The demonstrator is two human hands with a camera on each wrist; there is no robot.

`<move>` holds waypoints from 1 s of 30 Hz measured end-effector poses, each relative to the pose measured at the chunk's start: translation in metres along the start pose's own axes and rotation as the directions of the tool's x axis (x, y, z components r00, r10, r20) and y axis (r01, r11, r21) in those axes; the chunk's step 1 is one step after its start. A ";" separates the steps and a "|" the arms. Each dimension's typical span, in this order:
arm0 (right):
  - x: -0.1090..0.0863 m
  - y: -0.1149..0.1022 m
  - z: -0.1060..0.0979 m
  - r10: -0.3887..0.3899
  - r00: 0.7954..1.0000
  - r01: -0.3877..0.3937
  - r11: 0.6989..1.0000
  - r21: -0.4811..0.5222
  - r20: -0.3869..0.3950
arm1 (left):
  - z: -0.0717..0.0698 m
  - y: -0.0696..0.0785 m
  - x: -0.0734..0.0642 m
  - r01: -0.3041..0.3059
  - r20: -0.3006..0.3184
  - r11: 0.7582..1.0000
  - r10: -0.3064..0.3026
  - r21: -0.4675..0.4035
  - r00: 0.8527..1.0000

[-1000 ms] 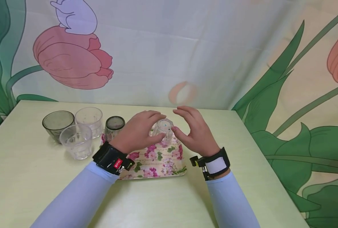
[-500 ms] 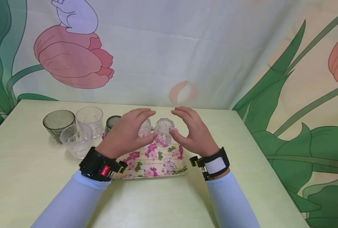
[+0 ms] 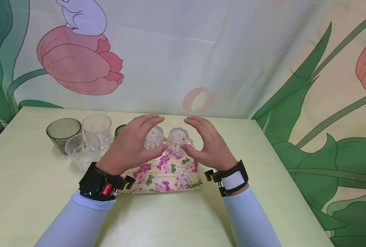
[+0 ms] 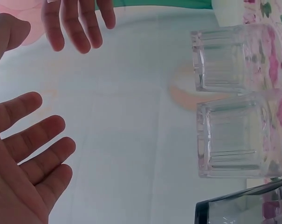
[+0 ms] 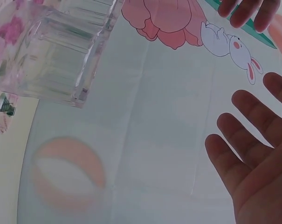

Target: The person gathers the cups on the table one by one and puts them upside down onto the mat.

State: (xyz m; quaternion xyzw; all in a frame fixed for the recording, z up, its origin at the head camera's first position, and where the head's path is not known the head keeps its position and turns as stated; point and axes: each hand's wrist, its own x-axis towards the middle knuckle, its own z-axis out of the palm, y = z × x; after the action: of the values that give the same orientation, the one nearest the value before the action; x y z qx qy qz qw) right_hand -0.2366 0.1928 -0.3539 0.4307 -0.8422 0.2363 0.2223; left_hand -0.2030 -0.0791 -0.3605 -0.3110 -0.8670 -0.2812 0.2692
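Wall cloth w/ painted flowers behind a pale table; on it, a floral tray. L hand & R hand hover near the tray, apart, palms facing, fingers slightly bent, loosely spread. L of tray: grey glass & 2 clear upright glasses, grouped close. On tray's far side: 2 clear upside-down glasses, side by side btwn the hands, plus dark glass, mostly hidden behind L hand

Dark glass at far left corner of tray: mostly hidden behind left hand. Upturned clear glasses: base marks too small to read.
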 end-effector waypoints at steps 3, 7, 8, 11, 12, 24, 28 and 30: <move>0.000 -0.002 0.000 -0.007 1.000 0.007 1.000 0.006 0.001 | -0.002 0.000 -0.001 -0.006 -0.009 1.000 0.005 -0.011 1.000; 0.000 -0.004 0.000 -0.020 1.000 0.020 1.000 0.015 0.001 | -0.006 0.001 -0.002 -0.017 -0.025 1.000 0.017 -0.022 1.000; 0.000 -0.004 0.000 -0.023 1.000 0.023 1.000 0.016 0.000 | -0.007 0.001 -0.002 -0.020 -0.029 1.000 0.019 -0.024 0.999; 0.001 -0.006 -0.001 -0.026 1.000 0.026 1.000 0.016 -0.002 | -0.009 0.004 -0.002 -0.027 -0.040 0.999 0.026 -0.034 0.999; 0.001 -0.006 -0.001 -0.024 1.000 0.024 1.000 0.015 -0.003 | -0.010 0.004 -0.002 -0.030 -0.042 0.999 0.028 -0.038 0.999; 0.000 -0.007 0.000 -0.014 1.000 0.014 1.000 0.007 -0.002 | -0.012 0.007 -0.005 -0.042 -0.053 0.998 0.040 -0.044 0.998; 0.000 -0.008 0.000 -0.024 1.000 0.024 1.000 0.012 -0.002 | -0.014 0.008 -0.004 -0.034 -0.053 0.998 0.031 -0.054 0.998; 0.000 -0.007 0.000 -0.027 1.000 0.027 1.000 0.012 0.000 | -0.015 0.009 -0.003 -0.035 -0.050 0.998 0.032 -0.059 0.998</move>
State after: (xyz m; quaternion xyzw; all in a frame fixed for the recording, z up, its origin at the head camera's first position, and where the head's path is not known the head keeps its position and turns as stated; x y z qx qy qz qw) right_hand -0.2306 0.1889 -0.3521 0.4433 -0.8350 0.2380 0.2227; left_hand -0.1908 -0.0847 -0.3489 -0.3264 -0.8461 -0.3098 0.2857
